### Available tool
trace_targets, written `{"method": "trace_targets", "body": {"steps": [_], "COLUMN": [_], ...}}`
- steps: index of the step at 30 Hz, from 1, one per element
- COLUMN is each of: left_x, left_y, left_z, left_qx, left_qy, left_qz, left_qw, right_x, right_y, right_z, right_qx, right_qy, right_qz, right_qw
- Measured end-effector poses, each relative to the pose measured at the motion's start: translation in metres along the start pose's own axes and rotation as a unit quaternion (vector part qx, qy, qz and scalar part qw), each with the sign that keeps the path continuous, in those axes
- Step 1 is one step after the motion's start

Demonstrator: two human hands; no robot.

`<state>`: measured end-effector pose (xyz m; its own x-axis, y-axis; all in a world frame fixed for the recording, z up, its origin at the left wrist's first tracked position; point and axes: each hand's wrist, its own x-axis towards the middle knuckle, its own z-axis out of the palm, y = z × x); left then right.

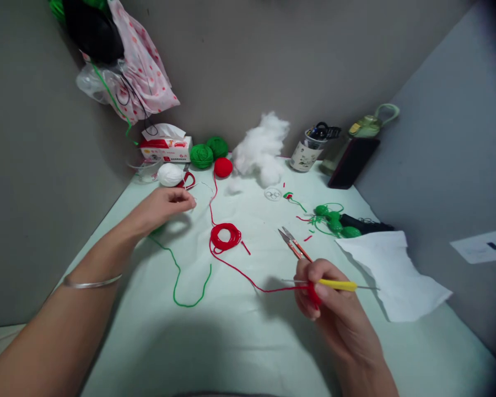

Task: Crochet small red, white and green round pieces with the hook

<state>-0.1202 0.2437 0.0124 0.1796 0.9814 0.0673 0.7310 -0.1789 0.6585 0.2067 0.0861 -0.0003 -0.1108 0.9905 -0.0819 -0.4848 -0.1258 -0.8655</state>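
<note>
My right hand (334,309) is closed around a yellow-handled crochet hook (338,284) and a small red crochet piece (313,295). Red yarn (248,279) runs left from that piece to a loose red coil (226,237) on the table. Just beyond this hand lie thread snips (295,242) with copper-coloured handles. My left hand (167,205), its fingertips pinched together, hovers in front of a white yarn ball (171,175) and red-handled scissors (188,180). What the pinch holds, if anything, is too small to make out. A green strand (177,275) trails beneath this arm.
Along the back stand a tissue box (167,149), green yarn balls (201,156), a red ball (223,167), white stuffing (260,146), a pen cup (308,151) and a bottle (361,129). At right lie green crochet pieces (334,223) and white paper (397,281). Grey walls enclose the table.
</note>
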Motion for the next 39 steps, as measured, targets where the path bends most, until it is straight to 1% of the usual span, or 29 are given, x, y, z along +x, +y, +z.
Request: {"method": "trace_targets", "body": {"steps": [3, 6, 7, 9, 10, 12, 14, 16, 20, 23, 25, 27, 29, 30, 31, 34, 35, 36, 37, 38, 39], "left_x": [-0.015, -0.033, -0.039, -0.049, -0.054, -0.062, -0.068, -0.075, -0.085, -0.088, -0.088, -0.088, -0.088, -0.089, -0.091, -0.097, -0.099, -0.1, -0.101, -0.101, -0.101], "left_y": [0.013, 0.031, 0.038, 0.053, 0.06, 0.072, 0.082, 0.089, 0.098, 0.1, 0.097, 0.092, 0.087, 0.085, 0.085, 0.092, 0.097, 0.102, 0.106, 0.111, 0.113], "left_z": [0.003, 0.016, 0.02, 0.028, 0.032, 0.041, 0.05, 0.06, 0.074, 0.079, 0.08, 0.079, 0.077, 0.075, 0.074, 0.073, 0.074, 0.075, 0.076, 0.077, 0.077], "left_qx": [-0.071, -0.104, -0.175, -0.343, -0.404, -0.488, -0.534, -0.55, -0.549, -0.545, -0.53, -0.509, -0.508, -0.517, -0.532, -0.582, -0.602, -0.623, -0.643, -0.658, -0.658], "left_qy": [0.028, 0.068, 0.069, 0.053, 0.04, 0.0, -0.036, -0.051, -0.059, -0.082, -0.088, -0.06, -0.02, -0.013, -0.022, -0.114, -0.137, -0.147, -0.142, -0.125, -0.105], "left_qz": [0.007, 0.004, -0.016, -0.053, -0.069, -0.109, -0.136, -0.134, -0.099, -0.103, -0.107, -0.102, -0.103, -0.103, -0.1, -0.075, -0.066, -0.061, -0.055, -0.046, -0.031], "left_qw": [0.997, 0.992, 0.982, 0.936, 0.911, 0.866, 0.834, 0.823, 0.828, 0.828, 0.837, 0.852, 0.855, 0.85, 0.841, 0.801, 0.784, 0.766, 0.75, 0.741, 0.745], "right_x": [0.002, 0.005, 0.005, 0.006, 0.007, 0.009, 0.014, 0.019, 0.029, 0.032, 0.031, 0.029, 0.027, 0.026, 0.025, 0.02, 0.018, 0.015, 0.013, 0.011, 0.009], "right_y": [0.001, 0.0, -0.001, -0.005, -0.006, -0.01, -0.012, -0.013, -0.005, 0.003, 0.006, 0.006, 0.003, 0.001, 0.0, -0.002, -0.002, -0.002, -0.002, -0.001, -0.001], "right_z": [0.002, 0.007, 0.009, 0.014, 0.017, 0.023, 0.03, 0.038, 0.049, 0.052, 0.051, 0.049, 0.045, 0.044, 0.042, 0.04, 0.041, 0.041, 0.042, 0.043, 0.043], "right_qx": [0.012, 0.014, 0.008, -0.015, -0.028, -0.05, -0.061, -0.064, -0.065, -0.066, -0.067, -0.066, -0.063, -0.06, -0.056, -0.04, -0.036, -0.036, -0.038, -0.042, -0.045], "right_qy": [-0.007, -0.018, -0.024, -0.033, -0.038, -0.045, -0.044, -0.034, -0.031, -0.017, -0.005, 0.005, 0.015, 0.015, 0.011, -0.023, -0.033, -0.042, -0.05, -0.055, -0.059], "right_qz": [-0.013, -0.001, 0.01, 0.034, 0.049, 0.078, 0.101, 0.112, 0.14, 0.165, 0.174, 0.18, 0.19, 0.198, 0.207, 0.227, 0.227, 0.227, 0.226, 0.226, 0.224], "right_qw": [1.0, 1.0, 1.0, 0.999, 0.998, 0.995, 0.992, 0.991, 0.988, 0.984, 0.982, 0.981, 0.98, 0.978, 0.977, 0.973, 0.973, 0.972, 0.972, 0.972, 0.972]}}
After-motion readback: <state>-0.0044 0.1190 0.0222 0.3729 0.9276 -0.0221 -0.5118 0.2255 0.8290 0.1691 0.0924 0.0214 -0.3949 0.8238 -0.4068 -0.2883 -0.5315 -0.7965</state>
